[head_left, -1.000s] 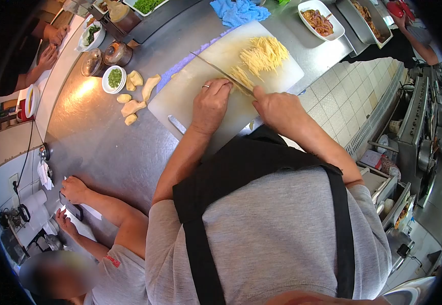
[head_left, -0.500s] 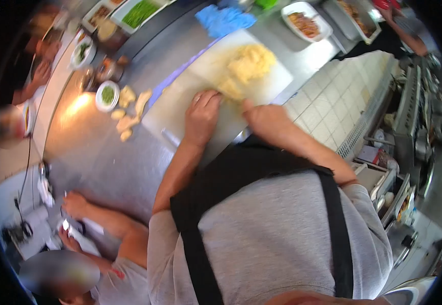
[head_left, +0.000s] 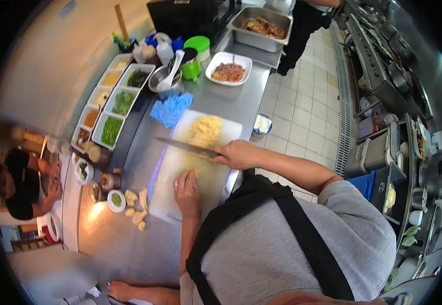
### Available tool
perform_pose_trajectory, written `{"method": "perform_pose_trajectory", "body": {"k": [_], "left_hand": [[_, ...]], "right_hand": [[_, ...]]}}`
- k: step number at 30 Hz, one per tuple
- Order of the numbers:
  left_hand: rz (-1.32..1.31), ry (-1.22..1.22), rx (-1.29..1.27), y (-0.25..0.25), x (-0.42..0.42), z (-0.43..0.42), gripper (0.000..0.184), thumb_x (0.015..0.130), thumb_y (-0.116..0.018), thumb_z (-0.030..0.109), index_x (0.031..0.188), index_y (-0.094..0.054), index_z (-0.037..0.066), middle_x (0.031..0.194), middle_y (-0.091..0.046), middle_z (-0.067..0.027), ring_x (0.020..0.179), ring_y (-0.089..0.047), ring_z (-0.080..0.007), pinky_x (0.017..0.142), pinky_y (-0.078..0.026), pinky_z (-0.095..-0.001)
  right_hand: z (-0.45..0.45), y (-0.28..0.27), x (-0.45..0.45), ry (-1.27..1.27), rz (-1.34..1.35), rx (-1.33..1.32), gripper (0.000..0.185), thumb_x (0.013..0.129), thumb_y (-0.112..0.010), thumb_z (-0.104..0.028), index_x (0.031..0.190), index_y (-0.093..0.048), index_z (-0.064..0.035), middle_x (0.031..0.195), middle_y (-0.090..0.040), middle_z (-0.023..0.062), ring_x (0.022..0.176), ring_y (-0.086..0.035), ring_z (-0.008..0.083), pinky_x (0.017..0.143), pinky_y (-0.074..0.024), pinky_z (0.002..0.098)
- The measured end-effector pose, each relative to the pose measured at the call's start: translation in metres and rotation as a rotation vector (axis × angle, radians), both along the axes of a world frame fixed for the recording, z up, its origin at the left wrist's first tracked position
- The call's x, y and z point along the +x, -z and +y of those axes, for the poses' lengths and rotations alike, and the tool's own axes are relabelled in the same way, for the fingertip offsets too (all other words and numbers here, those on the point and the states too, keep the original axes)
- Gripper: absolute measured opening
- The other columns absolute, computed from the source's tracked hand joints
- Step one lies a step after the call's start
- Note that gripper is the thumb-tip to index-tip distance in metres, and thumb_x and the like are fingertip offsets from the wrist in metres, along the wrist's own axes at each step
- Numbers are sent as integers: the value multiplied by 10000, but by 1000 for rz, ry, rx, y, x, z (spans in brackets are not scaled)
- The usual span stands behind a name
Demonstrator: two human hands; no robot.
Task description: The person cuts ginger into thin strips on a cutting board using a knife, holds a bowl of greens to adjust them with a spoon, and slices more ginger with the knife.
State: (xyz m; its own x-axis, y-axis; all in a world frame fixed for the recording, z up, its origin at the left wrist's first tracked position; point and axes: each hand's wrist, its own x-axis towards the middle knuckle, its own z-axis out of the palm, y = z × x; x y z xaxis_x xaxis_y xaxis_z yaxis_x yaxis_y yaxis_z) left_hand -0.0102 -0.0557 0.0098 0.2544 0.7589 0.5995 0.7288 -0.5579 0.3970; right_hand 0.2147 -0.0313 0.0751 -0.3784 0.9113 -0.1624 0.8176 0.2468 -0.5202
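My right hand (head_left: pixel 236 154) is closed around the handle of a knife (head_left: pixel 185 146), whose long blade points left above the white cutting board (head_left: pixel 167 170). Just past the blade lies a heap of chopped pale yellow ginger (head_left: pixel 204 130). Resting on the board's near part, my left hand (head_left: pixel 187 192) has its fingers curled together, with small ginger bits at the tips. What lies under those fingers is mostly hidden. Knobbly ginger pieces (head_left: pixel 143 199) sit on the steel counter left of the board, beside a small white tub of chopped greens (head_left: pixel 115 201).
A crumpled blue cloth (head_left: pixel 172 110) lies beyond the board. White containers of chopped greens (head_left: pixel 111 131) line the left. A white dish of meat (head_left: pixel 228 69) and a steel pan (head_left: pixel 261 30) stand farther off. A co-worker's hand (head_left: pixel 121 290) is at the lower left.
My head view has shifted, showing more of the counter's far end. The knife, barely visible before, is now raised across the board near the heap. My hands are farther apart along the board.
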Motion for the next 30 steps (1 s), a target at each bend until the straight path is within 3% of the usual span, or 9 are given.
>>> {"method": "perform_pose_trajectory", "body": {"k": [7,17,26,30], "left_hand": [[0,-15,35,3,-5,3,144,784,-623,21,924,-652,9,935,-638,-103,889,-607,-272,806,-500,-354],[-14,-54,32,9,-4,4,131,761,-648,30,891,-654,46,922,-624,-68,855,-592,-250,763,-497,-339],[100,69,28,-5,5,3,113,756,-641,72,867,-660,75,981,-596,-20,967,-546,-225,843,-432,-375],[141,55,7,-10,20,12,131,764,-628,75,886,-675,63,968,-607,-33,942,-557,-231,832,-436,-377]], "right_hand": [[-30,9,-17,-61,-138,123,283,917,-541,-312,1000,-527,-42,660,-634,207,659,-641,406,588,-505,508],[-47,13,-19,5,-51,-3,259,940,-532,-283,968,-484,-29,652,-594,253,667,-607,453,608,-477,524],[-44,3,11,156,10,37,262,947,-547,-258,928,-468,-9,663,-584,252,700,-606,446,596,-459,491],[-39,0,6,153,49,64,255,933,-545,-276,932,-474,-31,638,-588,259,679,-603,462,611,-471,528]]}}
